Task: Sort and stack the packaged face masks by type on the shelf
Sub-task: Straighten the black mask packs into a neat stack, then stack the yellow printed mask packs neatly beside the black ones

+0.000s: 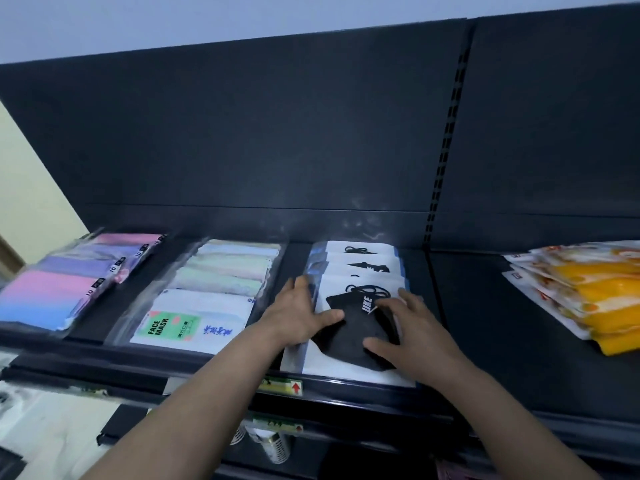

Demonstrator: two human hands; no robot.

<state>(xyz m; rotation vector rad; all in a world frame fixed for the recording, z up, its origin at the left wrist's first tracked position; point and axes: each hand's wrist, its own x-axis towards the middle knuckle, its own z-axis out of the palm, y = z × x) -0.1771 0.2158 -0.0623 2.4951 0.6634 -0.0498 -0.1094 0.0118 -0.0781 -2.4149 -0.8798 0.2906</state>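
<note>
Four rows of packaged masks lie on the dark shelf [485, 341]. A front pack with a black mask [349, 332] tops the overlapping black-mask row [363, 261] in the middle. My left hand [298, 313] rests flat along that pack's left edge, thumb on the black mask. My right hand [405, 330] lies on its right side with fingers spread. Left of it runs a row of pale green and white packs [211, 289], its front one labelled FACE MASK. At the far left sits a pink-to-blue gradient row [69, 285]. Orange packs [588, 292] lie at the right.
The shelf's dark back panel [277, 133] rises behind the rows, with a slotted upright [446, 133] between two bays. Bare shelf shows between the black-mask row and the orange packs. A price label strip [282, 386] runs along the front edge; lower shelves with cans [273, 445] sit below.
</note>
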